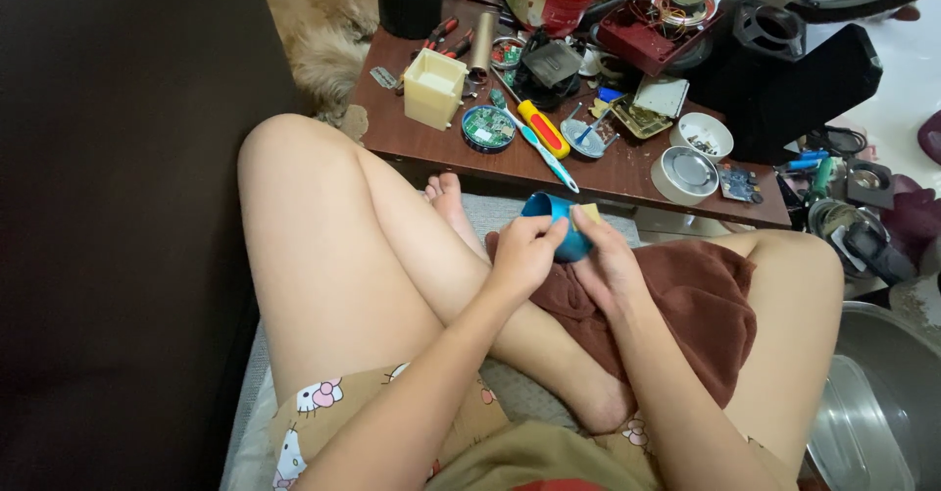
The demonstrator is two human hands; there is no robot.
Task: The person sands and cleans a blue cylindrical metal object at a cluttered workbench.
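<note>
Brown cloth (706,305) lies nearest, draped over the right thigh and lap, and both hands meet just above its far edge. Left hand (524,256) is curled around the near side of a blue cylindrical shell (561,224), thumb and fingers closed on its rim. Right hand (608,266) closes on the shell's right side, and a small yellowish piece (591,213) shows at its fingertips, pressed against the shell; what it is I cannot tell. The shell sits in the air over the lap, near the edge of the low wooden table (431,148).

The hold looks two-handed but light, so a slip could drop the shell onto the cloth or down between the legs. Just beyond, the table's near edge carries a toothbrush (544,153) and a yellow-and-red screwdriver (544,128), both close enough that a sudden jerk of the hands might knock them off. Farther along sit a round green circuit board (487,126), a cream plastic box (433,86) and a white bowl of small parts (703,136), which a bump to the table could scatter
</note>
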